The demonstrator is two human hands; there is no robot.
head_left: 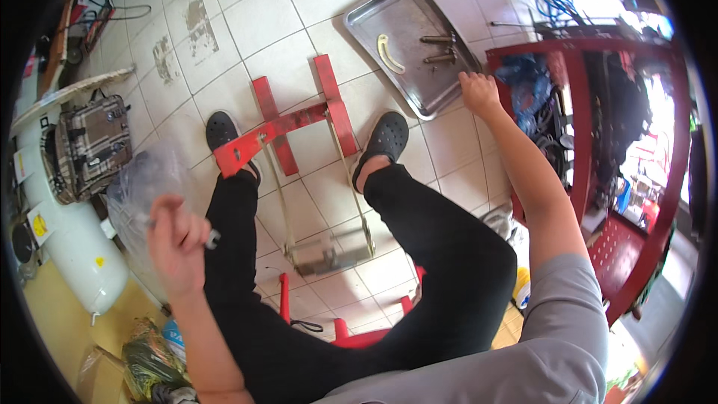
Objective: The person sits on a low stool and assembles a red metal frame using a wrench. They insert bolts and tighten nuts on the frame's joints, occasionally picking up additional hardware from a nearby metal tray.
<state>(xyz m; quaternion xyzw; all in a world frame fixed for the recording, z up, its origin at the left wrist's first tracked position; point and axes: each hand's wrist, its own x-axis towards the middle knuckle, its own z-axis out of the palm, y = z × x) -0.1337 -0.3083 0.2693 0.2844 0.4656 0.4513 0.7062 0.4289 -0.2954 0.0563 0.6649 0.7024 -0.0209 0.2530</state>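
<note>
My left hand (178,243) is raised over my left thigh, its fingers curled round a wrench (213,239) whose small metal end pokes out by the thumb side. On the far right, my right hand (480,93) has its fingers closed over the rim of a grey metal tray (420,108). A curved brass-coloured piece (389,54) and several dark bolt-like parts (440,49) lie in the tray. Between my feet stands a red metal frame (295,123). From it, two thin rods run toward me to a metal bracket (329,252), which is slightly blurred.
A red metal rack (583,52) with cables and bags rises on the right. A white tank (75,254), a plaid bag (93,146) and a clear plastic bag (149,187) line the left. Blue hose (557,0) lies at the far right. I sit on a red stool (363,339).
</note>
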